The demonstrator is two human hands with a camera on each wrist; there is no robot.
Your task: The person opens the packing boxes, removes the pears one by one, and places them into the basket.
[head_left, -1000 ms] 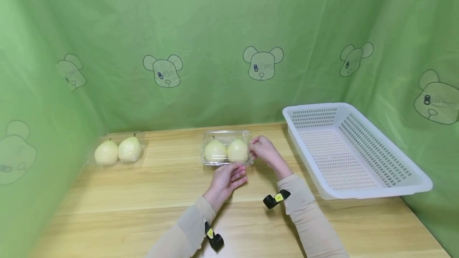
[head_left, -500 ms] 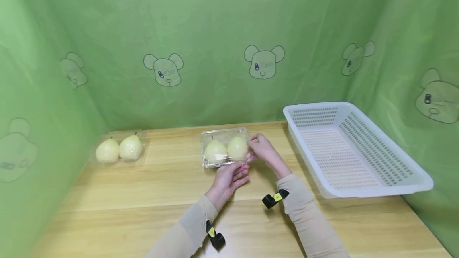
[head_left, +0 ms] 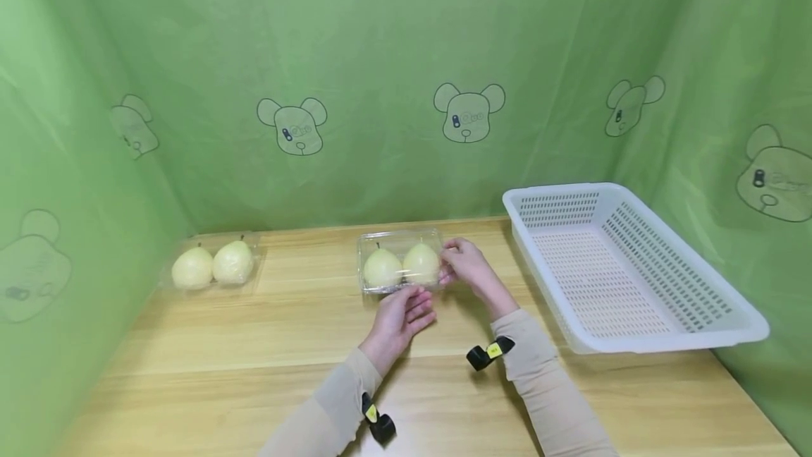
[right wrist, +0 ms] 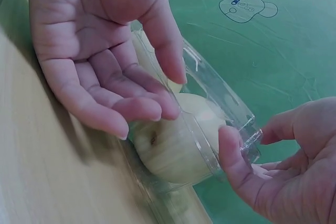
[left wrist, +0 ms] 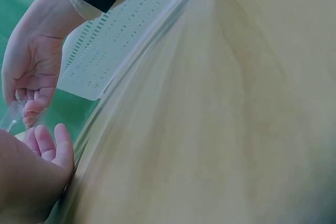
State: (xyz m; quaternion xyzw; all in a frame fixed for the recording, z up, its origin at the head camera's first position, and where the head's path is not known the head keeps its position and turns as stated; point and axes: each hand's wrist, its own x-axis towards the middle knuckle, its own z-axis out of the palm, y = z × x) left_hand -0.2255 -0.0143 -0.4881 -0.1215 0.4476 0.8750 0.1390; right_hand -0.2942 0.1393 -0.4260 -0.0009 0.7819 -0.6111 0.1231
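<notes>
Plastic box; hands at near edge, right end

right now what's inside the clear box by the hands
Two pears lie side by side in the clear box, seen through the plastic. What is directly beneath them is covered, and the left hand hides part of the near edge.

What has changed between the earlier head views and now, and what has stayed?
The right end of the box now sits slightly higher and further left in the head view; whether lifted or turned, I can't tell. The right hand shifted slightly with it, gripping that end. No new hold or release shows. The left hand stays by the near edge; the basket and left pears stayed put.
</notes>
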